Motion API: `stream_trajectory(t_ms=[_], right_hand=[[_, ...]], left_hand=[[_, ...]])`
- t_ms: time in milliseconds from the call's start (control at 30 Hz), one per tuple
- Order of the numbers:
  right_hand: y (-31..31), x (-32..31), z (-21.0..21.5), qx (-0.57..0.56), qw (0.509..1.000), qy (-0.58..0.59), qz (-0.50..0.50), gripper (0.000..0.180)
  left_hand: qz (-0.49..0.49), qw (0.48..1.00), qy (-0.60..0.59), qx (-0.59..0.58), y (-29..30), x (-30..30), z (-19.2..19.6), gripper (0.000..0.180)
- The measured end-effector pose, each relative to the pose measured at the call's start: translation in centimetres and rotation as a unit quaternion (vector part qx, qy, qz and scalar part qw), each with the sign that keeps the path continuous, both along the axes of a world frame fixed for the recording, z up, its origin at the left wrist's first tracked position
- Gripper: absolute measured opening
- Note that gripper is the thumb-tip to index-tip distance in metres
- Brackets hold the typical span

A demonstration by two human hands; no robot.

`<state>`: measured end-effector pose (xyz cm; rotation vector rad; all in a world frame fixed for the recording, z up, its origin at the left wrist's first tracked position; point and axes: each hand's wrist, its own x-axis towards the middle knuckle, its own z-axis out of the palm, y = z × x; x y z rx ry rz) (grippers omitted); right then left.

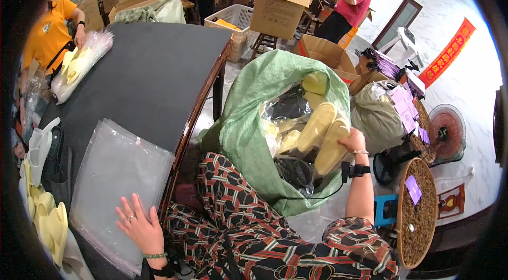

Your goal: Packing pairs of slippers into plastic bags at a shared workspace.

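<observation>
Over at three o'clock on the mouth of the green sack [238, 116], the right hand [355, 141] is pinching the upper edge of the bagged yellow slippers [319, 126], its fingertips partly hiding against the plastic. The pair is lying in the sack's open mouth, soles tilting up, with dark bagged slippers [293, 174] sitting just beside it toward six o'clock.

Out at half past seven, the left hand [142, 231] is spreading flat, fingers fanning apart on the stack of clear bags [124, 166], which is lying on the dark table [164, 58].

Now the feel: this pair is looking light, its soles foamy and bendy, probably springing back from a squeeze and hardly breaking in a drop. The film is the tricky bit, shining slick and likely sliding over the foam. A loose corner is offering poor purchase; the better hold is probably going across both soles through the plastic, thumb on one side, fingers opposite, while the sack's limp rim is staying folded outward.
</observation>
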<state>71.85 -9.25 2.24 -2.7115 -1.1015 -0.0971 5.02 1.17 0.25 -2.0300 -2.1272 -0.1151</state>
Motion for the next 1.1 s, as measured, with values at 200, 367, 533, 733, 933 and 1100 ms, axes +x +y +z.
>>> stream_trajectory(t_ms=[200, 367, 533, 733, 933, 1100], right_hand=[[2.5, -4.4, 11.1, 0.175, 0.975, 0.049, 0.124, 0.042], [7.5, -10.4, 18.4, 0.283, 0.913, 0.132, 0.264, 0.029], [15.2, -18.4, 22.4, 0.294, 0.878, 0.067, 0.373, 0.029], [27.0, -29.3, 22.4, 0.441, 0.583, -0.079, 0.678, 0.025], [38.4, -39.5, 19.2, 0.288, 0.587, -0.251, 0.714, 0.025], [42.8, -40.1, 9.1, 0.180, 0.660, -0.220, 0.696, 0.051]], left_hand=[[-0.004, 1.000, -0.012, 0.007, 0.2, -0.3, -0.1, 0.060], [0.005, 0.999, -0.050, 0.014, 0.0, -0.2, 0.7, 0.061], [0.010, 0.996, -0.080, 0.032, -0.2, -0.3, 0.7, 0.062], [-0.004, 0.992, -0.109, 0.060, -0.5, -0.7, 0.6, 0.060], [-0.031, 0.990, -0.109, 0.081, -0.4, -0.5, 0.3, 0.063], [-0.019, 0.990, -0.116, 0.077, -0.5, -0.8, -0.1, 0.062]])
